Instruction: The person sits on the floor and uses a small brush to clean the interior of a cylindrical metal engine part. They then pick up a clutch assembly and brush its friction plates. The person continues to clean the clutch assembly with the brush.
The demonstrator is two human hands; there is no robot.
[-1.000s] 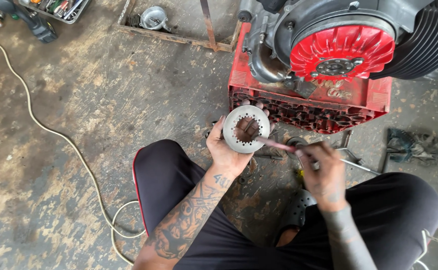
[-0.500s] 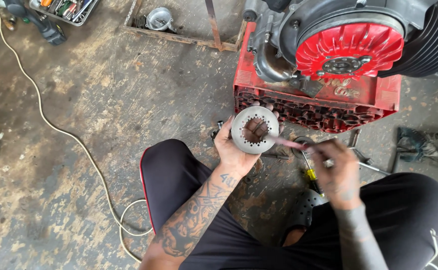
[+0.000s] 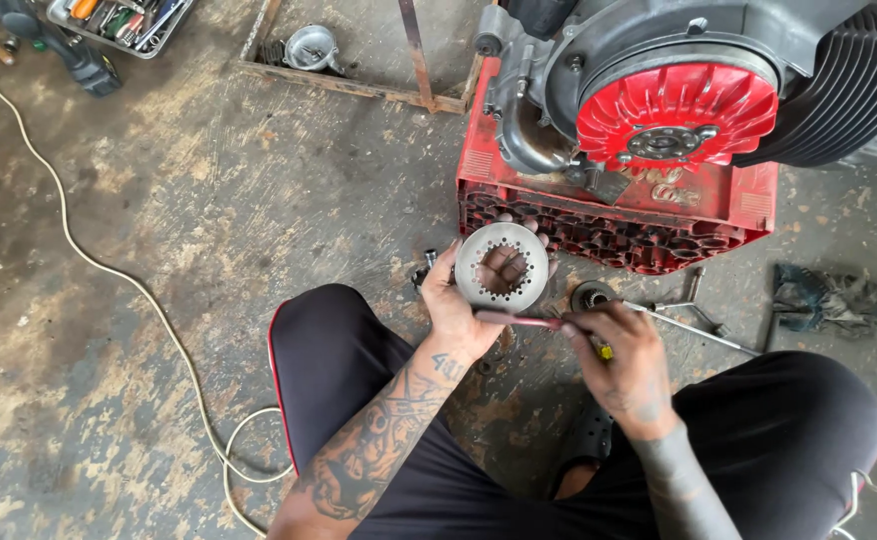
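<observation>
- Grey metal, round and flat with a toothed hole in the middle: that is the ring plate (image 3: 502, 265). It is held up just in front of the red crate (image 3: 619, 215).
- The left hand (image 3: 464, 305) is closed around the ring plate's edge, thumb on the near side and fingers behind.
- The right hand (image 3: 627, 360) is closed around a thin reddish tool (image 3: 524, 319). A moment ago its tip poked into the middle hole. Now it lies across the plate's bottom edge, so the poking looks paused.
- The plate faces the camera more flatly than before. I cannot tell if the tool touches it.
- On top of the crate sits an engine with a red fan wheel (image 3: 677, 115).
- Right of the crate lie metal tools (image 3: 684, 318) and a dirty rag (image 3: 829, 298).
- Far left of the crate, a pale cable (image 3: 109, 270) snakes over the floor.
</observation>
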